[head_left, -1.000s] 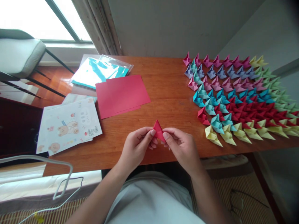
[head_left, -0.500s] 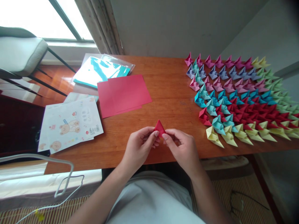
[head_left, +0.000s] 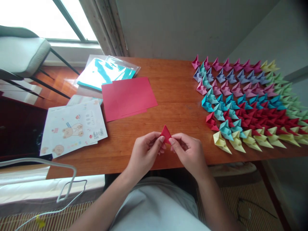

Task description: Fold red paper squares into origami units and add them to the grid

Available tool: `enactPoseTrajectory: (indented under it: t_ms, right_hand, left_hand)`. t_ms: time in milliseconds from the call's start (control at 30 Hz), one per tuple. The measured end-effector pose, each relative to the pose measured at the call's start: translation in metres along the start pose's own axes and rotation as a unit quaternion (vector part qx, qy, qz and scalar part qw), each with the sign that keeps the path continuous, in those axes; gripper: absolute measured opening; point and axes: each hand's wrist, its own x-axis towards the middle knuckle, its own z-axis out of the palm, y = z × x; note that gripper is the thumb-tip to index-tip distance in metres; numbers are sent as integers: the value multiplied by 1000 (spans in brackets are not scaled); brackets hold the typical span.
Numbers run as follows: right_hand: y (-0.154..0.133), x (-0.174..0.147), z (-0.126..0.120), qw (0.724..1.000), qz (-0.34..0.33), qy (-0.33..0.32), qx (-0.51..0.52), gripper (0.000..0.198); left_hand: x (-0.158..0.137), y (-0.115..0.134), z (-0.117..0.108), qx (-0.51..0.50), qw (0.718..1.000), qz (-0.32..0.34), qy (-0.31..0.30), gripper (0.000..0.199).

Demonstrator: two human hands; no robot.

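A small piece of folded red paper [head_left: 165, 132], pointed at the top, is pinched between my two hands above the front part of the wooden table. My left hand [head_left: 148, 149] grips its left side with thumb and fingers. On the right edge, the thumb and fingertips of my right hand [head_left: 187, 149] are closed on the same paper. Its lower part is partly covered by my thumbs. Flat red paper sheets [head_left: 132, 96] lie overlapping beyond my left hand. To the right stand rows of folded paper pieces [head_left: 249, 136] in several colours.
Plastic-wrapped packs of teal paper [head_left: 108, 73] lie at the back left. Nearer, a white pack with bear drawings [head_left: 72, 128] overhangs the table's left edge. A grey chair [head_left: 21, 54] stands by the window. A pale bent tube [head_left: 64, 166] and cable are at the lower left.
The view has shifted slightly, so everything sits a little further right. Both hands keep their pinch on the folded red paper, with hardly any other movement.
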Motion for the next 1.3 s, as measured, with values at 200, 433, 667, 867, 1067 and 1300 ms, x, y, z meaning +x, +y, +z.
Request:
enactPoseTrajectory:
  t_ms: [200,433,667,867,1067,1300]
  right_hand:
    - [0,5,0,999,-13,29,7,14]
    - [0,2,1,997,40,1,63,15]
    - [2,5,-1,997,24,17,77,15]
    - [-1,7,-1,985,54,-7,166,11]
    - [2,9,-3,980,36,-10,198,9]
    - [1,9,-4,988,20,8,155,13]
  left_hand:
    - [-1,0,-2,32,999,10,-26,29]
    - [-2,0,-3,79,995,28,-48,28]
    - [-1,1,-7,154,981,42,-115,28]
    - [-1,1,-8,167,977,47,-126,28]
    - [-1,3,-9,195,969,56,-138,29]
    - [0,5,-9,217,963,62,-148,29]
